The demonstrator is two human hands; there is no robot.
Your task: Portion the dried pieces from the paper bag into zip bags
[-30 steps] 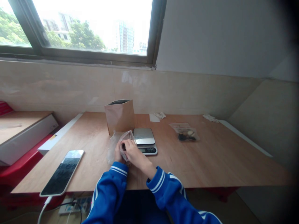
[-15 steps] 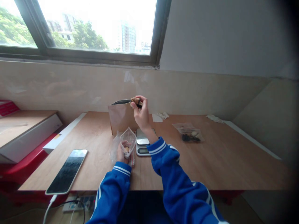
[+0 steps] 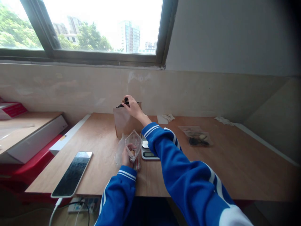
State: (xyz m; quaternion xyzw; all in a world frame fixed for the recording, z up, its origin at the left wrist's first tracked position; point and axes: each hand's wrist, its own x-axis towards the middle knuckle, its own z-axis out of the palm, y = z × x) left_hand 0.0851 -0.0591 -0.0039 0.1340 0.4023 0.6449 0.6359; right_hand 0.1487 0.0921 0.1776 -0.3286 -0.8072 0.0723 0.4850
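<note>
At the mouth of the upright brown paper bag point(image 3: 124, 122), my right hand point(image 3: 134, 109) is closed on some brown and black dried pieces point(image 3: 125, 100); their exact kind is unclear. Lower down, my left hand point(image 3: 126, 157) grips an open clear plastic bag point(image 3: 134, 137), with something small and tan visible inside it. More crumpled clear plastic lies around that hand. Just right of the clear bag sits a kitchen scale point(image 3: 150, 155), partly covered by my right sleeve.
A phone point(image 3: 72, 174) with a charging cable lies at the front left. On the right is a zip bag point(image 3: 197, 138) holding dark and pale pieces. White crumpled paper point(image 3: 168, 117) rests at the back edge. A wall and window rise behind the table.
My right hand has moved left with the dried pieces, from the bag's right side to over its opening. My left hand still holds the clear bag. The view has shifted slightly.
</note>
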